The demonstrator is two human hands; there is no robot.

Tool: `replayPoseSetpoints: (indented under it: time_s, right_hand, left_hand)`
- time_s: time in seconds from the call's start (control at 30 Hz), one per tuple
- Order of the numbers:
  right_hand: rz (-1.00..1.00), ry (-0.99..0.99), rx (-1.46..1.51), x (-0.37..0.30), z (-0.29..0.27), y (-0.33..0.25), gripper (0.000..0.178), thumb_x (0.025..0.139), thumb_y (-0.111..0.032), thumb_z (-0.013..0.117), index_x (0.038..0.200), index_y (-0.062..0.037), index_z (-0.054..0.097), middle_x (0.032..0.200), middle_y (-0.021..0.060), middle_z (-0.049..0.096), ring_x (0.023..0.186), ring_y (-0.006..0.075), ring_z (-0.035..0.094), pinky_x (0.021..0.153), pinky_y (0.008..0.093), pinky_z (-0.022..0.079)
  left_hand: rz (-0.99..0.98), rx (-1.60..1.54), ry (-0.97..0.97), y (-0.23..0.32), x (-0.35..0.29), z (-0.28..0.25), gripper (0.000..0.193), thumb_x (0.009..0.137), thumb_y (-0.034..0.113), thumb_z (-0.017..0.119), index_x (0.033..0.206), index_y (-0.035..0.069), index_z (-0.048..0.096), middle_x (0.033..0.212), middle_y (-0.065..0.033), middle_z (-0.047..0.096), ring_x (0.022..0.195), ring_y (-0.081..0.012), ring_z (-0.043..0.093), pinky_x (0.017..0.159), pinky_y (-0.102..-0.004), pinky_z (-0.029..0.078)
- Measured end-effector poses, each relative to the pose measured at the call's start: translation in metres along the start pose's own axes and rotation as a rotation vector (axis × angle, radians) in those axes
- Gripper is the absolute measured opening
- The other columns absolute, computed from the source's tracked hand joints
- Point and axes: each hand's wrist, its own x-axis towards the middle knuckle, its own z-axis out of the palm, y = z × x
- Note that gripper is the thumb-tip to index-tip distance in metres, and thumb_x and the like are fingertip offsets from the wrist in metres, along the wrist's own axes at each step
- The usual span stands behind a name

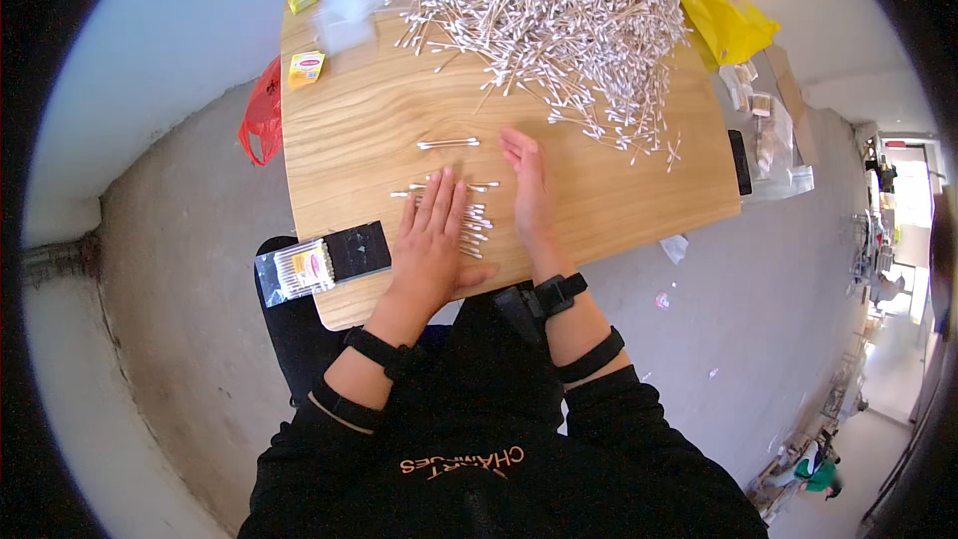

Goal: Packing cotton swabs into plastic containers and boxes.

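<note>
The left hand [427,240] lay flat, fingers slightly apart, over loose swabs [475,227] near the table's [629,200] near edge. Just beside them the right hand [529,190] stood on its side, fingers together, palm facing left. A small bundle [449,143] lay beyond; a heap [569,30] spread toward the far edge. A pack [304,268] overhung the near left corner.

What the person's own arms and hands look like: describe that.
The left hand and right hand are bare, without gloves. The black sleeves end well short of the wrists. Each arm wears two black bands; on the right, the one nearer the hand carries a squarish black piece.
</note>
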Motion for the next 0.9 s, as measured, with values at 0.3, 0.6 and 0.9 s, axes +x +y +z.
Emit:
replayPoseSetpoints:
  time_s: [0.3,0.6,0.9]
  right_hand:
    - [0.054,0.035,0.061,-0.001,0.003,-0.004,0.050,0.103,-0.034,0.025,0.124,0.0048,0.048,0.127,0.0174,0.052,0.121,0.0255,0.047,0.106,0.0352,0.033]
    - [0.059,0.078,0.215,-0.017,0.005,-0.002,0.052,0.103,-0.034,0.024,0.134,0.0063,0.037,0.137,0.0197,0.042,0.126,0.0273,0.043,0.109,0.0373,0.030]
    - [-0.065,-0.055,-0.189,-0.035,0.044,-0.018,0.052,0.103,-0.033,0.026,0.135,0.0055,0.036,0.137,0.0197,0.040,0.133,0.0275,0.035,0.111,0.0394,0.026]
  left_hand:
    - [-0.048,0.108,-0.121,-0.001,0.024,-0.016,0.131,0.041,0.061,0.081,0.145,0.002,0.026,0.154,-0.0122,0.021,0.144,-0.0231,0.016,0.116,-0.0470,0.013]
    - [-0.084,0.083,-0.049,0.000,-0.004,-0.022,0.135,0.039,0.057,0.085,0.148,0.010,0.021,0.153,-0.0221,0.014,0.143,-0.0353,0.013,0.113,-0.0558,0.013]
    - [-0.146,0.022,0.046,-0.007,-0.006,0.001,0.134,0.042,0.051,0.086,0.145,-0.002,0.020,0.153,-0.0246,0.015,0.142,-0.0370,0.015,0.113,-0.0508,0.015]
